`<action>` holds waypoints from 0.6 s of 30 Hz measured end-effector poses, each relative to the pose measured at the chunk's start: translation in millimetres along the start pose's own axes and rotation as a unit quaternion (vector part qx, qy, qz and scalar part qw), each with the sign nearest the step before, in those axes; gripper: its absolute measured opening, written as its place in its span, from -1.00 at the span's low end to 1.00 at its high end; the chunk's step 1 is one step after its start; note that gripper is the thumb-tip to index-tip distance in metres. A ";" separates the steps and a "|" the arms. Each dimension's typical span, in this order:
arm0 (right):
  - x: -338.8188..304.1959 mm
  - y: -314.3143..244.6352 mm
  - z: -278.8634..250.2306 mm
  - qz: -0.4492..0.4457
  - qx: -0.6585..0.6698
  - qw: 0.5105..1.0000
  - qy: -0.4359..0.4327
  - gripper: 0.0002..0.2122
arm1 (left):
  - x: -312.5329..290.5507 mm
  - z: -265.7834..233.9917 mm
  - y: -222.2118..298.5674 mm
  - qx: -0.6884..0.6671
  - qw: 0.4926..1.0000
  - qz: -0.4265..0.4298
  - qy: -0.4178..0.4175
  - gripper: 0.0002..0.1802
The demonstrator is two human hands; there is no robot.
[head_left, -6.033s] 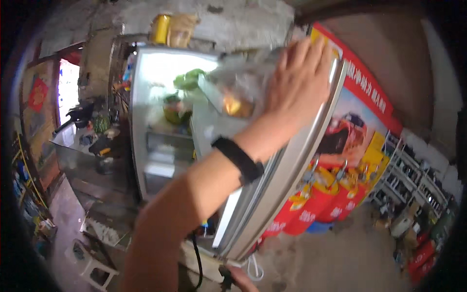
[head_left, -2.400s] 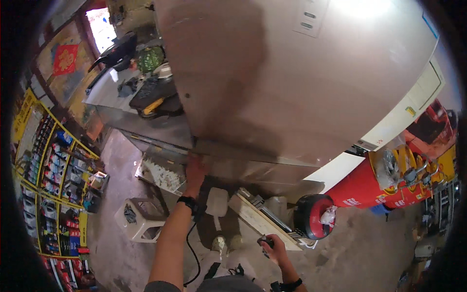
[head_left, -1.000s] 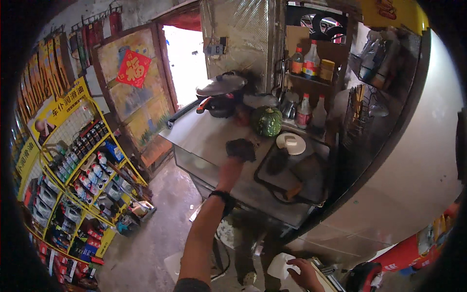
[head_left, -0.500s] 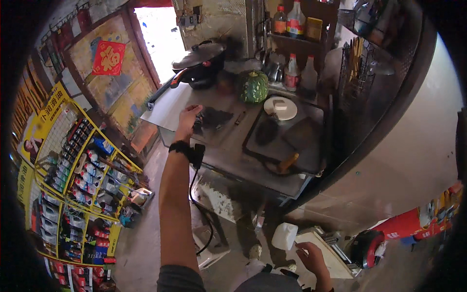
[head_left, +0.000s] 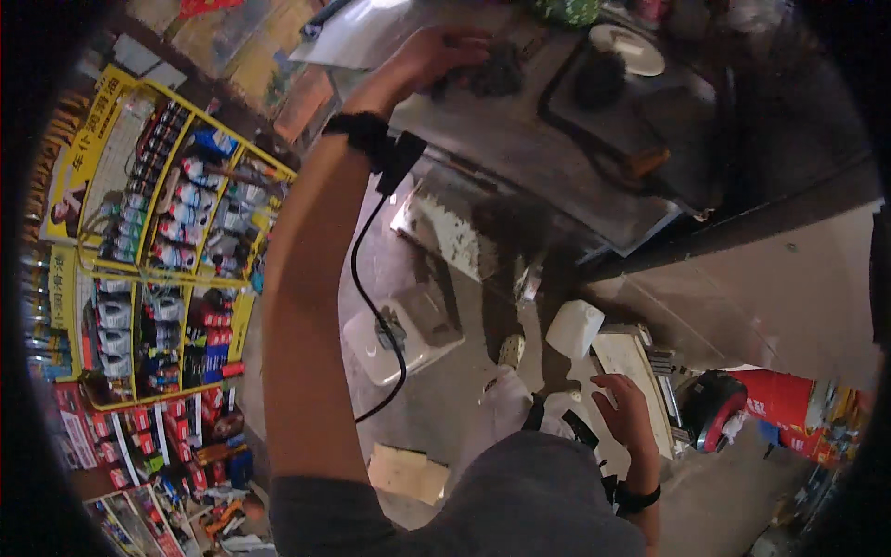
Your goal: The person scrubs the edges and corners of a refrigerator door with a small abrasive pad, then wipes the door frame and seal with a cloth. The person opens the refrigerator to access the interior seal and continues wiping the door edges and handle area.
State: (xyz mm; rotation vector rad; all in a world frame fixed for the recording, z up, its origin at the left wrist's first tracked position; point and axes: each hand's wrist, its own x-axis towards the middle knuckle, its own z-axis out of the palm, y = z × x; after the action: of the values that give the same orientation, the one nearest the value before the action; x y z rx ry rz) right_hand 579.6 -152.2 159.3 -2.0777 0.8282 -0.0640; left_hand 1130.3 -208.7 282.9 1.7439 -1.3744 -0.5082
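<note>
On the table my left hand [head_left: 436, 58] is at the edge of a crumpled dark cloth [head_left: 497, 72]; its fingers look closed on the cloth, though the picture is blurred there. A wristband with a black cable circles that forearm. My right hand [head_left: 624, 408] hangs low beside my leg, fingers apart and holding nothing. Just beyond it a white plastic jug [head_left: 575, 330] stands on the floor, apart from the fingers.
On the table [head_left: 520, 176], right of the cloth, lie a dark tray with a wooden-handled tool [head_left: 647, 162] and a white plate [head_left: 627, 48]. A green pumpkin [head_left: 568, 9] is cut off above. Yellow shelves [head_left: 139, 278] of bottles stand left; a white bin [head_left: 408, 343] is below.
The view has tipped downward, so the table sits higher in it. My left hand stays by the dark cloth. My right hand hangs near the jug, its fingers spread.
</note>
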 end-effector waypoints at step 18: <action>-4.9 151.1 143.7 0.136 -0.031 0.970 -0.199 -0.78 | -613.4 341.2 -433.8 -0.012 0.722 -0.631 0.281 -0.62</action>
State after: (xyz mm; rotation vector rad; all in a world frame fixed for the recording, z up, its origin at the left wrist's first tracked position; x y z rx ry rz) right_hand 543.2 -106.9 -41.0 -1.9222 0.8589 0.5179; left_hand 939.9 261.2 -368.0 2.3473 0.4257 -0.5777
